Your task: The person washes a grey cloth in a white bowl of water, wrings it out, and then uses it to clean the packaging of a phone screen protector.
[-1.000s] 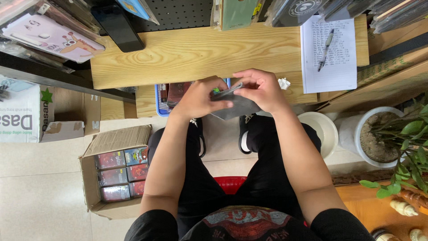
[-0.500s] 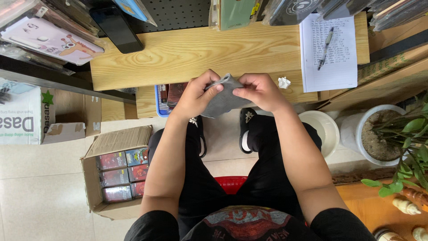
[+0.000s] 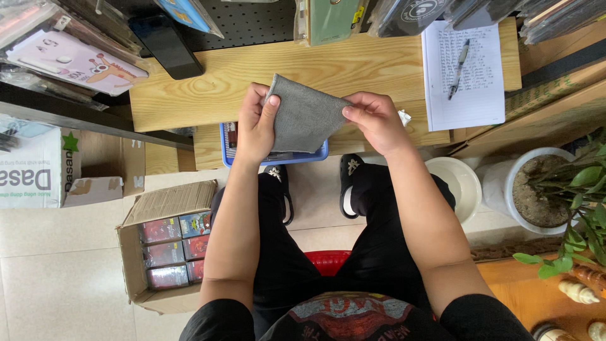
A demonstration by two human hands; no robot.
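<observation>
I hold a grey cloth (image 3: 303,117) up in front of me, over the front edge of a wooden desk (image 3: 208,82). My left hand (image 3: 255,123) pinches its upper left corner between thumb and fingers. My right hand (image 3: 375,120) grips its right edge. The cloth hangs flat between both hands and hides most of a blue tray (image 3: 230,148) on the shelf below the desk top.
A lined paper sheet (image 3: 464,69) with a pen (image 3: 459,60) lies at the desk's right. A black phone (image 3: 165,44) rests at the back left. On the floor stand an open cardboard box (image 3: 167,243), a white bucket (image 3: 454,183) and a potted plant (image 3: 555,196).
My hands have risen and moved apart. The grey cloth, bunched between them a second ago, is now spread out flat.
</observation>
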